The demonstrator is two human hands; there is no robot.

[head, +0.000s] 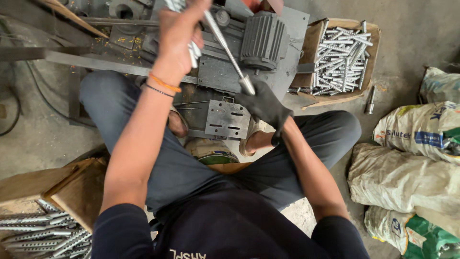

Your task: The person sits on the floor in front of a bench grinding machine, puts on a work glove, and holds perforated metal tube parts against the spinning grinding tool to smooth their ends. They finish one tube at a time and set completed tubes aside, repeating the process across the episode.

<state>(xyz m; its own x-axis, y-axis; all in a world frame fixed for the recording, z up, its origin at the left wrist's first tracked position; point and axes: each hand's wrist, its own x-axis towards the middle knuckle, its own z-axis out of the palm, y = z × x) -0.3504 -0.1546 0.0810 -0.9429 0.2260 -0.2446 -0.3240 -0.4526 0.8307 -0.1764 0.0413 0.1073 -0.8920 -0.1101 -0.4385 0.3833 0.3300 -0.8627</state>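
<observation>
Lower left of the frame, we see a brown wooden box (72,192) holding notched silver metal rods (43,232). Lower right, white woven sacks (407,177) are stacked on the floor. Centre frame, our right hand (263,103) (black glove) is closed around the lower end of a long shiny metal lever (227,48) that slants up-left over a grey motor-driven machine (258,43). Upper centre, our bare left hand (179,33) (orange thread and a black band at the wrist) is clenched on a short notched silver rod (194,52), held over the machine. Upper right, a cardboard box (311,43) holds more silver notched rods (342,55); one loose grey rod (370,100) lies on the floor beside it.
</observation>
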